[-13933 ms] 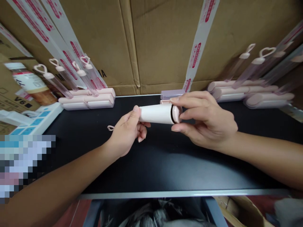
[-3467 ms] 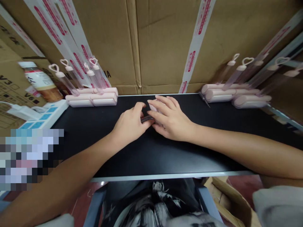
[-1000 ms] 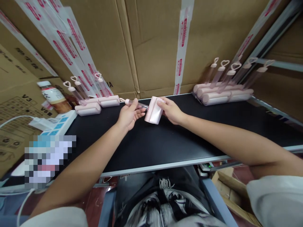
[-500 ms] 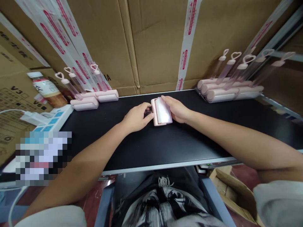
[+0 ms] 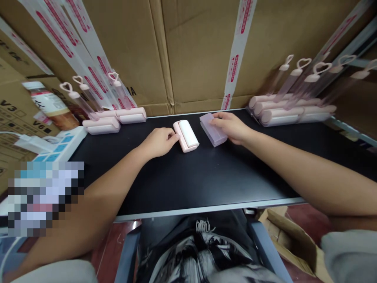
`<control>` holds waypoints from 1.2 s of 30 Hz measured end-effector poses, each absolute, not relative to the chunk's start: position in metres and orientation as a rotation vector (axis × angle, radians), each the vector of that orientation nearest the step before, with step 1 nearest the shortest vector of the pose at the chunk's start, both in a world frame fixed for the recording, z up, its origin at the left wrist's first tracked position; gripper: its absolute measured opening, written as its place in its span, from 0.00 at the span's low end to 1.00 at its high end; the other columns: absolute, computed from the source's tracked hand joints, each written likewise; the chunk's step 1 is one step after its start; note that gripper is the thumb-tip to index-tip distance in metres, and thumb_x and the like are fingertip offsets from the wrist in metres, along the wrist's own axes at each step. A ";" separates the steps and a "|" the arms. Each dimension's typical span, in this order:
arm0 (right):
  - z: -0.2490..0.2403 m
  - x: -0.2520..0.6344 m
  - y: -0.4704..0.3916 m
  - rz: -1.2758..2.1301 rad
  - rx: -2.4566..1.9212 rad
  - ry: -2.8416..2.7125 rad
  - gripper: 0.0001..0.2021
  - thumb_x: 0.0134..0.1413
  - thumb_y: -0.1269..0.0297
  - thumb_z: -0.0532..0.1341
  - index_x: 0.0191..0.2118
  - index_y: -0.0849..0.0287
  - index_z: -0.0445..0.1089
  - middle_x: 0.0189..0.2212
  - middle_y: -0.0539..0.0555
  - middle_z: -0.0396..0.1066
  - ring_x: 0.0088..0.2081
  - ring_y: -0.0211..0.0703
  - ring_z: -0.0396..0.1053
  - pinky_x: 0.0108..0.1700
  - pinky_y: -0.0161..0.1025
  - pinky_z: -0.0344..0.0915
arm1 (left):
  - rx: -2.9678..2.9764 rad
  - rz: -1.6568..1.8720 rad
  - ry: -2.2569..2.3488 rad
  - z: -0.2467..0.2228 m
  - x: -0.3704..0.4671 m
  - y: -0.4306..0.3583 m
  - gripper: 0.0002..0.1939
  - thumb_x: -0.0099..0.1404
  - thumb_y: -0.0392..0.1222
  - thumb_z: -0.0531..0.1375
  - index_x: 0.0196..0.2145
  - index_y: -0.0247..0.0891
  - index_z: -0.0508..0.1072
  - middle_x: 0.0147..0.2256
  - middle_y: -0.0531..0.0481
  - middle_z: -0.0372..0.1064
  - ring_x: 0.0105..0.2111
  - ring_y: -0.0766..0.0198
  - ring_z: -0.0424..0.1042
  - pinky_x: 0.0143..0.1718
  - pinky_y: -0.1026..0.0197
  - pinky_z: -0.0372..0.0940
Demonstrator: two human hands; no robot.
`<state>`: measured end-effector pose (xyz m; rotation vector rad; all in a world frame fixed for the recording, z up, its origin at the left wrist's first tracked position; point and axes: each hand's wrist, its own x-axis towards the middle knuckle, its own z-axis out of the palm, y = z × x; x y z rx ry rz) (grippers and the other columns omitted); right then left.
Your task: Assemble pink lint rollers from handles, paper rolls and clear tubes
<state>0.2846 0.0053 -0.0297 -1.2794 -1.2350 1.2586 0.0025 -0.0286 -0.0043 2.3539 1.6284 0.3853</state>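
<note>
My left hand (image 5: 161, 141) is closed at the near-left side of a pink lint roller (image 5: 182, 141), its thumb and fingertips against the pink body. The roller's white sheet roll (image 5: 189, 134) faces up, uncovered. Any handle on it is hidden by my fingers. To the right, apart from the roller, my right hand (image 5: 231, 126) grips a translucent purple cover (image 5: 214, 133) between thumb and fingers. The cover is tilted just above or on the black tabletop (image 5: 191, 181); I cannot tell which.
Several pink lint rollers (image 5: 294, 114) with heart-shaped handle ends stand at the back right. More such rollers (image 5: 103, 125) stand at the back left. A drink bottle (image 5: 53, 105), a power strip (image 5: 68, 144) and a blurred-out object (image 5: 47, 196) are at left. Cardboard boxes (image 5: 200, 51) wall the back.
The purple cover has come off the lint roller and moved right in my right hand. The roller, in my left hand, has shifted slightly left, baring its white roll.
</note>
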 end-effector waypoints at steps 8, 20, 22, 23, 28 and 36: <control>-0.024 0.311 0.009 0.537 -1.086 -1.845 0.26 0.53 0.61 0.75 0.58 0.55 0.79 0.60 0.61 0.79 0.64 0.67 0.73 0.70 0.66 0.64 | 2.308 0.654 1.685 -0.009 -0.001 -0.024 0.17 0.72 0.55 0.59 0.34 0.41 0.78 0.33 0.45 0.80 0.31 0.55 0.73 0.33 0.56 0.60; -0.040 0.331 0.058 0.000 -1.188 -2.489 0.28 0.63 0.67 0.64 0.67 0.50 0.76 0.69 0.62 0.70 0.69 0.75 0.64 0.67 0.76 0.61 | 2.328 0.413 1.651 -0.009 0.001 -0.029 0.20 0.72 0.54 0.56 0.26 0.42 0.73 0.25 0.48 0.74 0.24 0.58 0.68 0.29 0.56 0.53; -0.043 0.332 0.074 -0.081 -1.223 -2.464 0.27 0.64 0.66 0.62 0.67 0.49 0.76 0.67 0.64 0.72 0.66 0.73 0.65 0.65 0.75 0.62 | 2.334 0.389 1.659 -0.009 0.002 -0.030 0.21 0.73 0.54 0.55 0.26 0.42 0.72 0.26 0.47 0.73 0.25 0.58 0.68 0.29 0.56 0.53; -0.045 0.332 0.083 -0.107 -1.223 -2.463 0.27 0.65 0.66 0.61 0.68 0.50 0.75 0.65 0.64 0.72 0.64 0.70 0.66 0.65 0.73 0.63 | 2.337 0.380 1.661 -0.009 0.002 -0.030 0.21 0.74 0.55 0.54 0.27 0.42 0.72 0.26 0.47 0.74 0.25 0.57 0.68 0.30 0.56 0.52; -0.056 0.338 0.114 -0.195 -1.215 -2.461 0.29 0.65 0.65 0.58 0.70 0.59 0.73 0.64 0.67 0.72 0.62 0.64 0.68 0.70 0.65 0.63 | 2.340 0.347 1.655 -0.008 0.002 -0.032 0.21 0.75 0.55 0.53 0.27 0.42 0.71 0.29 0.46 0.75 0.27 0.56 0.70 0.29 0.57 0.51; -0.048 0.315 0.072 0.021 -1.136 -2.185 0.26 0.66 0.57 0.61 0.66 0.59 0.74 0.67 0.68 0.70 0.69 0.70 0.64 0.72 0.72 0.57 | 2.306 0.501 1.562 -0.013 0.003 -0.030 0.18 0.74 0.54 0.57 0.31 0.42 0.74 0.32 0.47 0.77 0.30 0.57 0.72 0.32 0.56 0.58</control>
